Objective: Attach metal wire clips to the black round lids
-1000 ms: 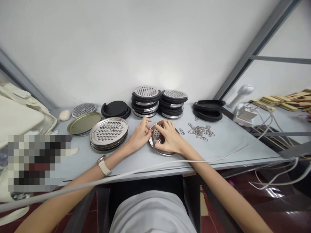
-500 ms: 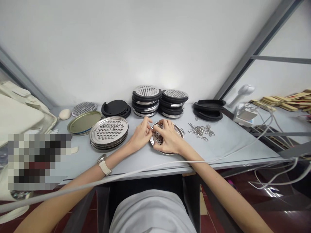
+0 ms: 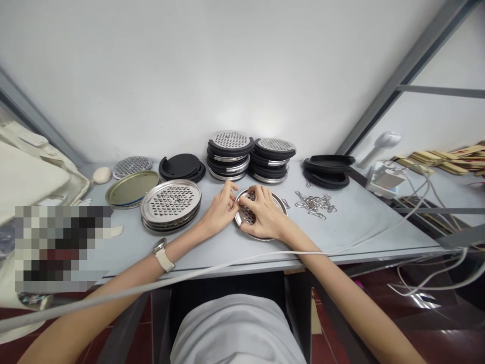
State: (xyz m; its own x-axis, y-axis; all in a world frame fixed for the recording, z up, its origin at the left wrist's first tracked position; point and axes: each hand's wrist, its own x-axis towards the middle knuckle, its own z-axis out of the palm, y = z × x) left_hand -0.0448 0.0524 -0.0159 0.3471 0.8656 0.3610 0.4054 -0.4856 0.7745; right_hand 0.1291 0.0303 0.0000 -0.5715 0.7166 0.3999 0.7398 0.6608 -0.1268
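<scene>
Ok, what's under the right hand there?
A round, perforated metal plate: holes show between thumb and fingers, and rim shows either side. The right hand covers much of the middle, so whatever lies there can't be seen.

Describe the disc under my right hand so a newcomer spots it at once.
On the grey table, find the two tall stacks by the wall. In front of them lies a round, perforated metal disc. Unlike the similar stacked discs, it has the right hand on it.

Single view, head-worn. Looks forward and down from above the wearer's shirt (image 3: 238, 331); hands (image 3: 262, 212) at close range mid-frame, table (image 3: 212, 253) beneath, wall (image 3: 227, 65) beyond.
</scene>
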